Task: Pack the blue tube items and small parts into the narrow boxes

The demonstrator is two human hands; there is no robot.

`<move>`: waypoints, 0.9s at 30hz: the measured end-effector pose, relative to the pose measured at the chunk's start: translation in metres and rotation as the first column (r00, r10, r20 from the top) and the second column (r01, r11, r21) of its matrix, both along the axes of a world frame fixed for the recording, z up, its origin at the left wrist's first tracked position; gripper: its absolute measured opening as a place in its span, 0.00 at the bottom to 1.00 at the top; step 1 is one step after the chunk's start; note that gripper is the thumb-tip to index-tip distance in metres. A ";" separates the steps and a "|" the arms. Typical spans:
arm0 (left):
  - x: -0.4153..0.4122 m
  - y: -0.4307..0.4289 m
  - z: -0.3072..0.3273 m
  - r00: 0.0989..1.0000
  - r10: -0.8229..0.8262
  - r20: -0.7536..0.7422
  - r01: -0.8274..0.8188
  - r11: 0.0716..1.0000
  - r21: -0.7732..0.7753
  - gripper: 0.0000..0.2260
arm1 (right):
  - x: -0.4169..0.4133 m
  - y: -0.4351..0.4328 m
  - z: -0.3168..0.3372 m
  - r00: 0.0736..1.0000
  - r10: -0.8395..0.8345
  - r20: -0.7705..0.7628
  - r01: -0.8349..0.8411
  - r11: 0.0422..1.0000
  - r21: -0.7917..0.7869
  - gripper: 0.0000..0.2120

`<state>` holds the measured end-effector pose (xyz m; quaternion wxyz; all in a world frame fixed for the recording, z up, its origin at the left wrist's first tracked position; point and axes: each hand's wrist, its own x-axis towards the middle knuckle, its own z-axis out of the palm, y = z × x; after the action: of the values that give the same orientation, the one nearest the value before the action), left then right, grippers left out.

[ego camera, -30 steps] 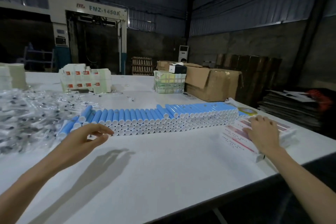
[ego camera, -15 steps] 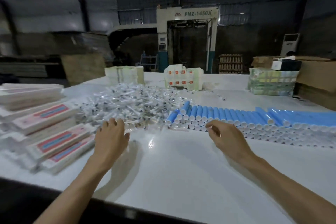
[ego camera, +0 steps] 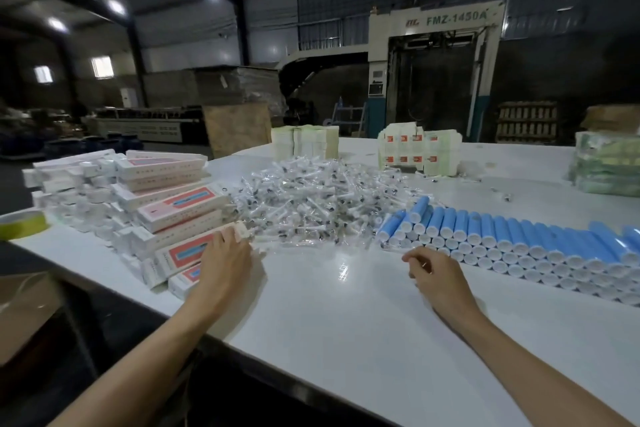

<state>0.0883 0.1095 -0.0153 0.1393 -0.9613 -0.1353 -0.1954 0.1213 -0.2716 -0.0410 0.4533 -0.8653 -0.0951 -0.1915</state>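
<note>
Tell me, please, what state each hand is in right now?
Left hand: open, fingers resting on a narrow box.
Right hand: open, loosely curled, holding nothing.

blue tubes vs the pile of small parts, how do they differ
The blue tubes lie side by side in neat stacked rows; the small parts sit in a loose heap. The tubes are opaque blue with white caps; the parts are in clear wrappers. Both rest on the white table.

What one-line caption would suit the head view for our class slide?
Left hand on the stacked narrow boxes; right hand, fingers curled, beside the blue tubes.
</note>
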 end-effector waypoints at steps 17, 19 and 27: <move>-0.001 0.010 0.043 0.989 -0.037 0.143 0.049 0.995 -0.083 0.24 | -0.002 0.004 0.002 1.000 0.012 0.004 -0.012 0.999 -0.042 0.10; 0.003 -0.011 0.061 0.949 -0.151 0.275 0.208 0.960 -0.190 0.19 | 0.000 0.004 0.001 1.000 0.007 0.002 -0.007 1.000 -0.026 0.09; 0.029 -0.152 0.096 0.749 -0.448 0.488 0.606 0.167 -0.778 0.18 | 0.004 -0.002 0.008 0.997 -0.065 -0.033 0.071 0.978 0.197 0.10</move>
<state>0.1177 -0.0425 0.0805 -0.4951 -0.8394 0.1138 -0.1930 0.1256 -0.2732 -0.0333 0.5316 -0.8211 -0.0400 -0.2040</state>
